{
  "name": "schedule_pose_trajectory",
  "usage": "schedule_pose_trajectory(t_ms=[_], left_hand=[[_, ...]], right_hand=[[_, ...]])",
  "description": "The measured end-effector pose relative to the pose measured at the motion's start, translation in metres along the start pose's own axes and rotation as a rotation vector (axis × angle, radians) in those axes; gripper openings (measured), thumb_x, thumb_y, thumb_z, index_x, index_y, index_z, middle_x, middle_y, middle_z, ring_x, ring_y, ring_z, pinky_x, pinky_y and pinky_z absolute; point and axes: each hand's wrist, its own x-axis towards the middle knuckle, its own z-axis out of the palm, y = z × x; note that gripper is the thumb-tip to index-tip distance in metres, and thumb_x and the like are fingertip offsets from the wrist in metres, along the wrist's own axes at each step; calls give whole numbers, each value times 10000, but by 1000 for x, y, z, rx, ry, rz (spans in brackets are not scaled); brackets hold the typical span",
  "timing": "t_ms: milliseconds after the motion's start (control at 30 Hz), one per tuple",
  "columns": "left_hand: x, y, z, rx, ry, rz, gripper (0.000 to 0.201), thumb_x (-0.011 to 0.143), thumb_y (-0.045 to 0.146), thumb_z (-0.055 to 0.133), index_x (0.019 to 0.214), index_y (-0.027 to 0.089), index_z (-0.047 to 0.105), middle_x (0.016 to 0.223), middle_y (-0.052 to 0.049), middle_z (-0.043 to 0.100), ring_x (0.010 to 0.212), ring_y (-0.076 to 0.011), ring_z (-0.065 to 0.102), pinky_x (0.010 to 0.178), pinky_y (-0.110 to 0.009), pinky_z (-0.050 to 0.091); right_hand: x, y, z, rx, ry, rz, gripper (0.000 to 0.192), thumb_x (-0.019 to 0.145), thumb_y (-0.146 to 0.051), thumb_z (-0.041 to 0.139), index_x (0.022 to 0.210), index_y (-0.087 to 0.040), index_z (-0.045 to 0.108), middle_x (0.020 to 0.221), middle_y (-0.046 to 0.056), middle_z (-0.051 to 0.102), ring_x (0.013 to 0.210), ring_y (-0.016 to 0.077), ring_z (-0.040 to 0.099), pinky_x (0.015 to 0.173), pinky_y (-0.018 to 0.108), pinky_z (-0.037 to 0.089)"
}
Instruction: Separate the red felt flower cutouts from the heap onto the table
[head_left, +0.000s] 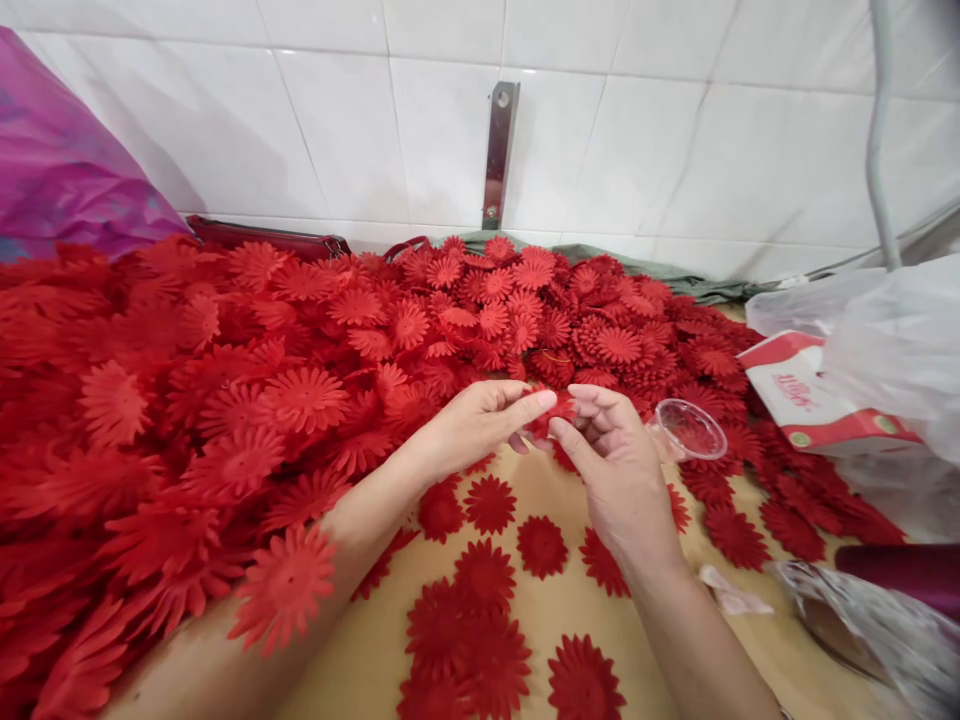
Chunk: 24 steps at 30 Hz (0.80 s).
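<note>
A small red fabric-like flower [559, 406] with pointed petals is held in front of me, above the tan tabletop [660, 640]. My left hand [491, 418] pinches it from the left, thumb on top and fingers beneath. From the other side my right hand [611, 445] has its thumb and forefinger closed at the flower's right edge; its remaining fingers are curled. Parts of the flower are hidden by my fingertips. Below my hands lie several loose dark red flowers [491, 505], some overlapping. One larger, lighter red flower [286, 588] rests against my left forearm.
A big heap of red flowers [240, 400] covers the left and back. To the right are a clear plastic cup [691, 430], a white-and-red box [821, 395] and plastic bags [900, 340]. Behind is a tiled wall [322, 130] with a metal bracket [499, 155].
</note>
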Motion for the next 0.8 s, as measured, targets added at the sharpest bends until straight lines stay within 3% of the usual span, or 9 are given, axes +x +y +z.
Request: schedule_pose_trajectory(t_ms=[67, 167, 367, 567, 733, 800], left_hand=[[1, -1, -2, -23, -7, -11, 350, 848, 481, 702, 873, 132, 691, 814, -26, 699, 721, -105, 621, 706, -221, 498], [2, -5, -7, -27, 91, -21, 337, 815, 447, 750, 764, 123, 672, 734, -22, 703, 639, -85, 605, 664, -210, 486], [2, -7, -7, -85, 197, -52, 397, 746, 446, 815, 684, 150, 557, 625, -1, 687, 535, -93, 624, 583, -213, 504], [0, -3, -5, 7, 60, 4, 482, 830, 566, 699, 641, 137, 587, 554, 8, 612, 503, -78, 572, 553, -198, 474], [-5, 9, -10, 56, -80, 38, 477, 878, 567, 651, 663, 151, 559, 556, 25, 584, 503, -69, 525, 540, -191, 425], [-8, 18, -16, 118, -75, 52, 462, 904, 529, 635, 651, 158, 528, 551, 40, 546, 492, -57, 463, 520, -187, 374]], right_hand=[[1, 2, -2, 14, 14, -3, 386, 814, -286, 787, 1150, -265, 598, 996, -2, 652, 886, 130, 629, 833, 281, 532], [1, 0, -3, -1, 23, -42, 407, 810, -277, 791, 1169, -274, 599, 1052, 3, 639, 902, 126, 632, 853, 284, 532], [-4, -12, 0, -169, -31, -125, 245, 912, -342, 686, 1145, -274, 660, 1066, 26, 694, 934, 156, 645, 847, 300, 537], [-3, -6, 3, -39, -173, -43, 136, 905, -340, 705, 1026, -280, 724, 948, -8, 728, 885, 151, 653, 851, 296, 521], [-2, -2, 2, 229, -49, 71, 94, 879, -344, 731, 876, -256, 698, 899, -18, 697, 870, 138, 629, 859, 284, 493], [0, -3, 0, 299, 14, 124, 121, 863, -348, 742, 859, -246, 677, 863, -20, 695, 790, 126, 624, 815, 276, 498]])
